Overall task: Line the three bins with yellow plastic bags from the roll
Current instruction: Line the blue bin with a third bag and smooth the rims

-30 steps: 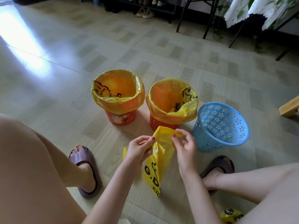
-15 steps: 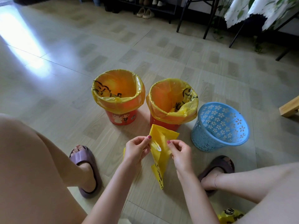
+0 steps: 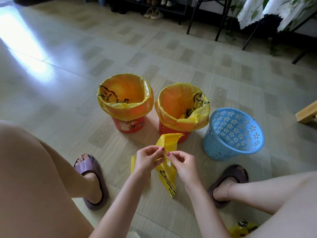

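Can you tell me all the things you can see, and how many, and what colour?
lined bins: 2, red with yellow bags, floor middle
unlined basket: 1, blue, floor right of them
loose bag: 1, yellow, held in both hands
bag roll: 1, yellow, bottom edge by right leg
shoes: 1 pair, beige, by far rack
slippers: 2, purple, on feet
left hand: pinching bag
right hand: pinching bag

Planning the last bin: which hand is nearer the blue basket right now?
Right. The right hand pinches the yellow bag just left of and below the blue basket in the picture; the left hand grips the same bag farther left, beyond the right.
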